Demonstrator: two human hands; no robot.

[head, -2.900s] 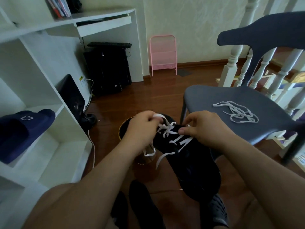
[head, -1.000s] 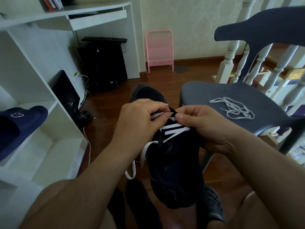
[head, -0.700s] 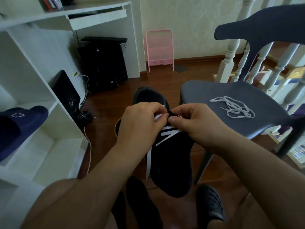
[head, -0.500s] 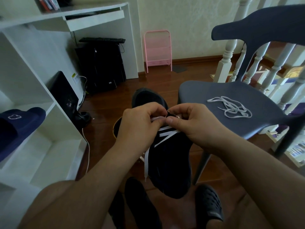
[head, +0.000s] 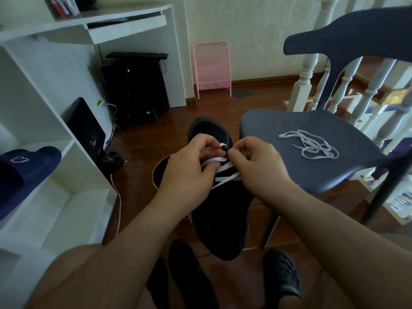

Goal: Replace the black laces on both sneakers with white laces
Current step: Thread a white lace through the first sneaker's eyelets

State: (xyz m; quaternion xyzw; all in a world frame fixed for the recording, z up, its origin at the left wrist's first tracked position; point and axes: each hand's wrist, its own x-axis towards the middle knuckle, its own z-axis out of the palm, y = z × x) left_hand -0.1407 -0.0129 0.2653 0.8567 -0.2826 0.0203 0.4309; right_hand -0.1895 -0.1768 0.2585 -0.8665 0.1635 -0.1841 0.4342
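Note:
A black sneaker [head: 219, 215] is held up in front of me, its toe pointing down toward my feet. White lace [head: 224, 175] crosses its eyelets in several rows. My left hand [head: 186, 169] pinches the white lace at the upper eyelets. My right hand [head: 256, 166] pinches the lace at the same spot from the other side. The two sets of fingertips nearly touch. A second white lace [head: 311, 147] lies loose and tangled on the seat of the grey chair [head: 278, 123] to my right.
A round dark bin with a gold rim [head: 157, 172] stands on the wooden floor behind the sneaker. White shelves [head: 58, 152] with a navy slipper [head: 21, 172] fill the left. My feet in black clogs [head: 282, 279] are below. White banisters [head: 307, 79] stand at the right.
The sneaker has swung from lying tilted to hanging toe-down and closer to me. Both hands have drawn together at the upper eyelets. The dangling lace end has been pulled shorter.

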